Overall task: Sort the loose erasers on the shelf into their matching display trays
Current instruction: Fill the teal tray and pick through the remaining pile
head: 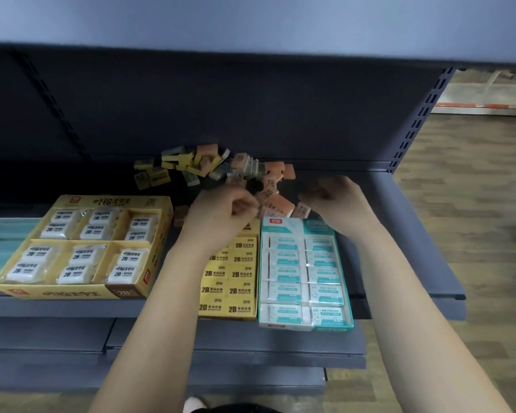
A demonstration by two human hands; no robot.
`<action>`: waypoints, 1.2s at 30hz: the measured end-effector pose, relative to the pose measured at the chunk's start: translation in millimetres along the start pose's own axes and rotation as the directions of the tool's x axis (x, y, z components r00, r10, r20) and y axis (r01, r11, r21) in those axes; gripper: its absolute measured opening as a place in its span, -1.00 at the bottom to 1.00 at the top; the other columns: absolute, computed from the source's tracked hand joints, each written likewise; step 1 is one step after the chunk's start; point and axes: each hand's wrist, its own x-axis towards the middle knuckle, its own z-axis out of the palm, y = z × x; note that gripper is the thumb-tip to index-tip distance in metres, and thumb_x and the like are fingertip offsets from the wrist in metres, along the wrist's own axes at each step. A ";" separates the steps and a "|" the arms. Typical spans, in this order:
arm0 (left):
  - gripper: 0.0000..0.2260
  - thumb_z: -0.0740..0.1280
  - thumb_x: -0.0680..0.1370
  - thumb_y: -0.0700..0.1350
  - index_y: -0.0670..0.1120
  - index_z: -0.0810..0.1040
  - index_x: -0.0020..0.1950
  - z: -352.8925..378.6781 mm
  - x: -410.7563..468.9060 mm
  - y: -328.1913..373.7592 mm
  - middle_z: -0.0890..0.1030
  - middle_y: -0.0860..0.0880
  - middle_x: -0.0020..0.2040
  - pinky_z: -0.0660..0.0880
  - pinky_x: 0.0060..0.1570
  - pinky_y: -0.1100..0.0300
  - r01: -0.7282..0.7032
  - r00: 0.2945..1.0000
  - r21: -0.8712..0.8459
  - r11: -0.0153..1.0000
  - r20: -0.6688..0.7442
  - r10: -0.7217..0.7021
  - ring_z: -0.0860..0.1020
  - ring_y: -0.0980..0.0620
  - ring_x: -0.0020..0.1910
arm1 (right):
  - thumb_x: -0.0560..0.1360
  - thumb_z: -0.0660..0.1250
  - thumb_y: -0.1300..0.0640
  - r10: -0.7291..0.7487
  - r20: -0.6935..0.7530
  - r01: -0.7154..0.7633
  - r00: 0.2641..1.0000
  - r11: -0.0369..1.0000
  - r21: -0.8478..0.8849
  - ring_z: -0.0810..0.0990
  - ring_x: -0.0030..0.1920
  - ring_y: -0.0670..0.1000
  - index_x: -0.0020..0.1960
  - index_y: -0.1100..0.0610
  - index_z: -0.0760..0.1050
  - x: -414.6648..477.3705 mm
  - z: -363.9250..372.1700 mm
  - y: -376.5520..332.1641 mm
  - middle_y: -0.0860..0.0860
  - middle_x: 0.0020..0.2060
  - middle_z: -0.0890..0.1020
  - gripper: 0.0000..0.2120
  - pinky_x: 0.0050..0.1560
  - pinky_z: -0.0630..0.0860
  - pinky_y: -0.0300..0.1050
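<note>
- Two bare forearms come up from the near edge, side by side, both reaching far over the trays.
- Dark shelf (414,234) holds three stocked trays along its near edge.
- Big yellow tray (72,293) at near left, six compartments of white wrapped erasers.
- Narrow yellow tray (227,316) in the middle, two columns of yellow 2B erasers; left forearm crosses its left side.
- Teal-and-white tray (307,326) just right of it, touching, two columns of white-teal erasers.
- Left hand (221,219) over the far end of the narrow yellow tray, back up, fingers curled in toward the thumb; blurred, can't tell if it holds anything.
- Right hand (340,204) over the far right corner of the teal-and-white tray, knuckles up, fingers curled under; grip can't tell either.
- Peach erasers (277,204) lie between the two hands, just past the trays.
- Loose eraser pile (212,168) farther back against the shelf wall: yellow ones left, peach and grey-green ones mixed to the right.
</note>
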 end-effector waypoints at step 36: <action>-0.90 0.37 0.55 -0.05 0.05 0.67 0.01 -13.8 49.5 -43.2 0.66 0.12 0.00 0.54 0.07 0.12 0.169 0.969 -0.086 0.982 -0.169 -0.182 0.59 0.13 0.01 | 0.55 0.32 0.04 -0.235 0.086 0.249 0.968 0.875 -0.415 0.54 -0.17 0.02 -0.02 0.10 0.60 129.5 81.1 -34.8 0.00 -0.17 0.58 -0.85 -0.24 0.39 -0.14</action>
